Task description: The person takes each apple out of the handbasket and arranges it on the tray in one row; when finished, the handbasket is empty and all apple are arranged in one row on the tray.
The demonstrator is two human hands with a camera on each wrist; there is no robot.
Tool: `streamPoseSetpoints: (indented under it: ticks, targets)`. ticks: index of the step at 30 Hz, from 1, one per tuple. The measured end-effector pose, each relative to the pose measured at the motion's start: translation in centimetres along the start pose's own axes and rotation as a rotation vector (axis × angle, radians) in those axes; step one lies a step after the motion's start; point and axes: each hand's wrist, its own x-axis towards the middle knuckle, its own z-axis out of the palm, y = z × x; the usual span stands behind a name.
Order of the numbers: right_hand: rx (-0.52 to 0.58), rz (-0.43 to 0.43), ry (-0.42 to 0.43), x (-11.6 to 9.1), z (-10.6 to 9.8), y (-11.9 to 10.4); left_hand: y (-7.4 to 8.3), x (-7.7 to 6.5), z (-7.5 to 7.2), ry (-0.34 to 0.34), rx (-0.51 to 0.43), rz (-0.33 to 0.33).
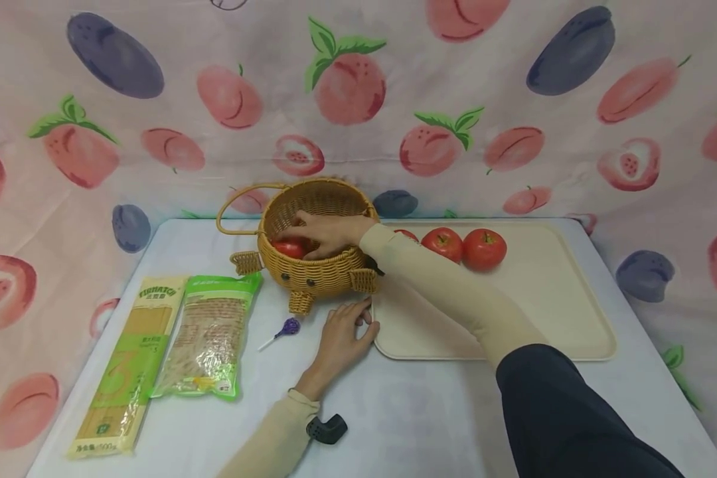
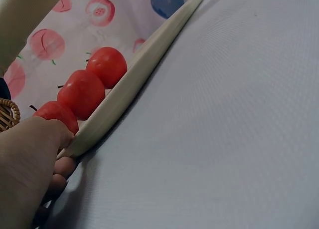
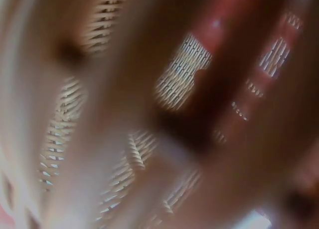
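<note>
My right hand [image 1: 328, 234] reaches down into a wicker basket [image 1: 319, 275] with an animal's face. Its fingers and thumb curve around a red apple [image 1: 291, 248] inside. The right wrist view is blurred, with wicker wall [image 3: 182, 72] showing between the fingers. At the near left corner of the beige tray [image 1: 496, 325], my left hand [image 1: 345, 337] grips the rim, thumb above and fingers curled at the side in the left wrist view. A row of red apples [image 2: 82, 94] sits on the tray, partly covered by the right sleeve in the head view.
Left of the basket lie a spaghetti pack [image 1: 128, 365] and a green-edged clear bag [image 1: 209, 338]. A purple lollipop [image 1: 289, 326] lies in front of the basket. The basket's hoop handle [image 1: 220, 216] sticks out to the left. Behind the table hangs a fruit-printed cloth [image 1: 358, 146].
</note>
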Motion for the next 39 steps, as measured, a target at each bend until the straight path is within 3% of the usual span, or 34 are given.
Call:
streamPoseSetpoints:
  ticks: [4, 9, 15, 18, 26, 39]
  targets:
    - [0.036, 0.016, -0.034, -0.1, -0.1, 0.1, -0.1, 0.0, 0.1, 0.005, 0.001, 0.007]
    - [0.003, 0.037, -0.08, -0.1, 0.0, 0.1, -0.2, 0.0, 0.0, 0.002, 0.003, 0.008]
    - [0.048, 0.185, -0.175, -0.2, 0.2, 0.3, -0.2, 0.0, 0.0, 0.005, 0.003, 0.022]
    - [0.033, 0.209, -0.178, -0.1, 0.2, 0.4, -0.2, 0.1, -0.1, 0.005, -0.001, 0.029]
    - [-0.029, 0.173, -0.103, -0.1, 0.2, 0.6, -0.2, 0.0, 0.0, 0.009, 0.002, 0.029]
    - [0.002, 0.075, 0.1, -1.1, -0.7, 0.0, -0.3, -0.1, -0.2, 0.027, 0.011, 0.04]
